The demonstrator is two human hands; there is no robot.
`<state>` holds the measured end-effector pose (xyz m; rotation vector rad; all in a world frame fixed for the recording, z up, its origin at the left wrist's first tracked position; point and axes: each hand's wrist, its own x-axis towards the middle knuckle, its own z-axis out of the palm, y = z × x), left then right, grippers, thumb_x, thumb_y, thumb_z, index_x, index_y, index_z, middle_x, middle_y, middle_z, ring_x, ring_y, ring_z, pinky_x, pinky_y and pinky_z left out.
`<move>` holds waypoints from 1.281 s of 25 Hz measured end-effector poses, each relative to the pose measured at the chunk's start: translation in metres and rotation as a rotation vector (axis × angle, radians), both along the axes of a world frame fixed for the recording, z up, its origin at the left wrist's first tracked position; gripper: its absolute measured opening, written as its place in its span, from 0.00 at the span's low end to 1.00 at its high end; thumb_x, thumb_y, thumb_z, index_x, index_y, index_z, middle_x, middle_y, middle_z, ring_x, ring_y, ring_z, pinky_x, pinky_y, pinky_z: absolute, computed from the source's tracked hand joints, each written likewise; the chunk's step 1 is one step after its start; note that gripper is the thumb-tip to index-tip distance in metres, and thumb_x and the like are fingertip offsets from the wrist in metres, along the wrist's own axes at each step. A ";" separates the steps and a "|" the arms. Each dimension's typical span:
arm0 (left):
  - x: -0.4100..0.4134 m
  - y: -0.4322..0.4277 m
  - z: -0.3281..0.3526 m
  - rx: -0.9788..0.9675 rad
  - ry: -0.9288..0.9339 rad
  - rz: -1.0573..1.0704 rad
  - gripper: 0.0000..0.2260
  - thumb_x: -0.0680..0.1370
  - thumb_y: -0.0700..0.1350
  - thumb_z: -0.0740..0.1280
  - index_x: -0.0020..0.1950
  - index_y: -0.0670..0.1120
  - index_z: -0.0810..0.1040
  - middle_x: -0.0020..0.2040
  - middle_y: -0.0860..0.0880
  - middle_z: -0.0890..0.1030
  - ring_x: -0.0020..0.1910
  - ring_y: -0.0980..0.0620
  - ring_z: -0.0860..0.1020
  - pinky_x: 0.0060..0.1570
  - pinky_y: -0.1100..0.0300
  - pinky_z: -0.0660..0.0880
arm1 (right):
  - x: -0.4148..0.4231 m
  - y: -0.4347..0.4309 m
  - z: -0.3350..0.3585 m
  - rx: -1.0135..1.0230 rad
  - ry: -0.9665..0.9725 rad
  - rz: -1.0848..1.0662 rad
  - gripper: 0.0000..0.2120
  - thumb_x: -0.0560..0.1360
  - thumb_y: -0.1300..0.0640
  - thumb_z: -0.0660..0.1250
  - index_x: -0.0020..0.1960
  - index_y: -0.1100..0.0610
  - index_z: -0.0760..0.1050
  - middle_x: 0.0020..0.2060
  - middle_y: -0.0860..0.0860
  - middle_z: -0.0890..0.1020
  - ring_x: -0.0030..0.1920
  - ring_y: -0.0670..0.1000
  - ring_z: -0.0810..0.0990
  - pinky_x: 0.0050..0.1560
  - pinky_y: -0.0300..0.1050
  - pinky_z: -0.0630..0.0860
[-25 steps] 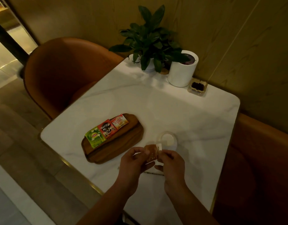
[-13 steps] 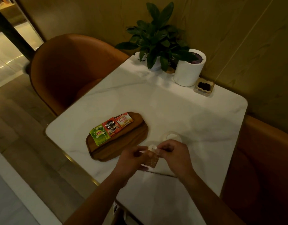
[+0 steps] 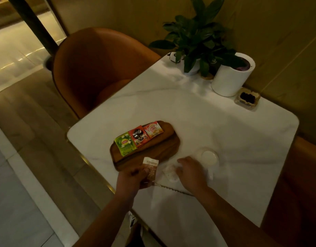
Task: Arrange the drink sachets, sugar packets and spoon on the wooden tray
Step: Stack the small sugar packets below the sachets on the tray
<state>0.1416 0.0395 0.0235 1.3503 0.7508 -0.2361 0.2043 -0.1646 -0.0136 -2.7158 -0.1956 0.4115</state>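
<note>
An oval wooden tray [image 3: 164, 150] lies on the white marble table. Along its far side three drink sachets sit in a row: green tea [image 3: 125, 143], red coffee [image 3: 139, 136] and orange creamer [image 3: 153, 129]. My left hand [image 3: 131, 177] pinches a brown sugar packet [image 3: 151, 167] over the tray's near end. My right hand [image 3: 190, 171] rests on the table, fingers touching a white sugar packet [image 3: 169, 172]. A thin metal spoon [image 3: 173, 189] lies on the table between my wrists, partly hidden by them.
A small round white dish [image 3: 209, 156] sits right of my right hand. At the far edge stand a potted plant [image 3: 196, 41], a white cylinder [image 3: 233, 75] and a small square dish [image 3: 247, 100]. An orange chair [image 3: 96, 68] stands to the left, a second seat at right.
My hands have separated. The left one has carried the brown packet left toward the tray, while the right has dropped onto the white packet on the table.
</note>
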 end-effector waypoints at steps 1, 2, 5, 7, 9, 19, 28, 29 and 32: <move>0.002 0.001 -0.001 -0.008 0.012 0.014 0.05 0.77 0.35 0.68 0.48 0.41 0.84 0.42 0.42 0.87 0.40 0.41 0.86 0.37 0.53 0.83 | 0.000 0.004 -0.002 -0.068 0.000 0.038 0.16 0.77 0.53 0.63 0.63 0.54 0.75 0.60 0.54 0.77 0.59 0.56 0.77 0.59 0.50 0.73; 0.003 0.001 -0.001 -0.014 0.021 0.021 0.05 0.77 0.35 0.68 0.47 0.42 0.84 0.41 0.42 0.87 0.40 0.42 0.86 0.36 0.54 0.83 | 0.000 0.008 -0.004 -0.114 0.001 0.061 0.17 0.77 0.51 0.63 0.64 0.54 0.73 0.60 0.53 0.75 0.58 0.56 0.76 0.58 0.50 0.74; 0.006 0.001 0.001 -0.034 0.033 0.027 0.05 0.77 0.36 0.68 0.47 0.42 0.84 0.41 0.43 0.87 0.40 0.44 0.86 0.34 0.57 0.81 | 0.004 0.018 -0.009 -0.176 0.005 0.085 0.16 0.75 0.51 0.65 0.61 0.52 0.73 0.57 0.53 0.76 0.56 0.57 0.77 0.53 0.49 0.75; 0.007 0.000 0.002 -0.046 0.039 0.038 0.05 0.77 0.36 0.67 0.47 0.41 0.84 0.42 0.43 0.87 0.40 0.44 0.86 0.33 0.58 0.80 | 0.006 0.020 -0.013 -0.126 0.039 0.037 0.13 0.75 0.52 0.67 0.58 0.52 0.75 0.54 0.52 0.81 0.54 0.55 0.79 0.51 0.47 0.75; 0.006 0.000 0.003 -0.047 0.037 0.038 0.05 0.78 0.36 0.67 0.47 0.41 0.84 0.42 0.41 0.87 0.40 0.44 0.86 0.32 0.59 0.80 | 0.006 0.018 -0.013 0.004 0.112 -0.083 0.11 0.74 0.54 0.69 0.56 0.54 0.78 0.51 0.52 0.83 0.53 0.53 0.81 0.50 0.44 0.75; 0.005 -0.030 0.018 -0.047 -0.055 -0.151 0.07 0.79 0.41 0.67 0.50 0.45 0.85 0.42 0.42 0.87 0.39 0.45 0.85 0.33 0.59 0.78 | -0.035 0.014 0.046 0.587 -0.315 -0.139 0.08 0.68 0.63 0.75 0.40 0.52 0.80 0.46 0.47 0.77 0.44 0.41 0.79 0.41 0.30 0.77; 0.007 -0.039 0.022 -0.168 -0.066 -0.158 0.11 0.81 0.40 0.63 0.48 0.43 0.86 0.46 0.38 0.86 0.45 0.40 0.85 0.39 0.55 0.81 | -0.051 0.008 0.046 0.432 -0.442 -0.028 0.09 0.68 0.67 0.73 0.43 0.55 0.81 0.46 0.48 0.77 0.47 0.40 0.76 0.46 0.22 0.70; 0.007 -0.040 0.021 -0.169 -0.060 -0.154 0.11 0.81 0.40 0.63 0.48 0.43 0.86 0.46 0.38 0.86 0.45 0.39 0.85 0.40 0.54 0.81 | -0.051 0.008 0.047 0.424 -0.438 -0.003 0.09 0.69 0.67 0.73 0.44 0.55 0.82 0.46 0.48 0.77 0.47 0.41 0.77 0.46 0.25 0.72; 0.007 -0.043 0.022 -0.160 -0.073 -0.149 0.11 0.81 0.42 0.63 0.49 0.43 0.85 0.46 0.39 0.86 0.45 0.39 0.85 0.41 0.53 0.82 | -0.052 0.007 0.049 0.393 -0.436 0.046 0.10 0.69 0.68 0.72 0.46 0.55 0.82 0.47 0.50 0.78 0.47 0.46 0.79 0.43 0.37 0.80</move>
